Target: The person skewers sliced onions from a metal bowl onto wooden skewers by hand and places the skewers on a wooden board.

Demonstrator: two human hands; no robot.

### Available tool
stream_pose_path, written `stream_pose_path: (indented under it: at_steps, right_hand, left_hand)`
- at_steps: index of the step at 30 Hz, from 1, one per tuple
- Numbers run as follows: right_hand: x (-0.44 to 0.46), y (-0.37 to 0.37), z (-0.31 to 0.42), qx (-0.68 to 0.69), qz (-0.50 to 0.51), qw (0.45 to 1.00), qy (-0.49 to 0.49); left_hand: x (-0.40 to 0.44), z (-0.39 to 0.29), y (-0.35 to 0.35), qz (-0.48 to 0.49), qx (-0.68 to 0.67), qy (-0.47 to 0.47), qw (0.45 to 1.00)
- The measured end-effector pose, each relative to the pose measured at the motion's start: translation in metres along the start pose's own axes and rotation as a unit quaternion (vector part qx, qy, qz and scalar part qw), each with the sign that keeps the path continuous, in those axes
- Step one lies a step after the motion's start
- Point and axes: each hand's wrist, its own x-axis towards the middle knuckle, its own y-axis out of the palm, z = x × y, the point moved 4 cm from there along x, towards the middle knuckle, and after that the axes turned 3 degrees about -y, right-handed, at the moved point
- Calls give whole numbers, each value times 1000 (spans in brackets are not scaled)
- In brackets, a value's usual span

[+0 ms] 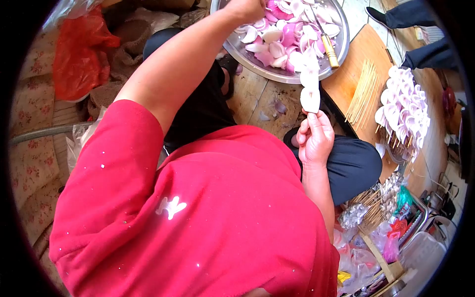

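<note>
My right hand [316, 136] pinches the lower end of a skewer of onion pieces [310, 96], which points up over the rim of a big metal bowl [277, 75]. Purple and white onion pieces [277, 49] fill much of the bowl. At the top edge of the view, my left hand [247, 10] is closed over the onions; what it holds, if anything, is hidden. A knife with a wooden handle [329, 51] lies on the onions at the bowl's right side.
Bare bamboo skewers [363, 94] lie on a wooden board [363, 47] to the right. Beside them stands a cluster of loaded onion skewers [403, 111]. Plastic bags [358, 262] and more sticks [371, 205] are at lower right. Another person's legs [430, 52] show at upper right.
</note>
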Motion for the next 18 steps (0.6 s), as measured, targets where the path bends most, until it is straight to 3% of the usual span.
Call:
stream_pose_path:
  at_steps: [1, 4, 8, 9, 13, 18]
  right_hand:
    - [0, 0, 0, 1, 0, 1000, -1]
    - [-1, 0, -1, -4, 1, 1000, -2]
    - [-2, -1, 0, -13, 4, 1000, 7]
    - [-2, -1, 0, -10, 5, 1000, 9]
    - [-2, -1, -1, -6, 3, 1000, 15]
    - [-3, 0, -1, -29, 11, 999, 7]
  left_hand:
    - [-4, -1, 6, 30, 76, 51, 995]
    - [-18, -1, 34, 113, 187, 70, 973]
    - [-20, 0, 26, 81, 185, 66, 977]
    - [-18, 2, 26, 130, 198, 56, 970]
    - [-18, 5, 29, 150, 201, 62, 966]
    - [-19, 4, 31, 110, 199, 99, 969]
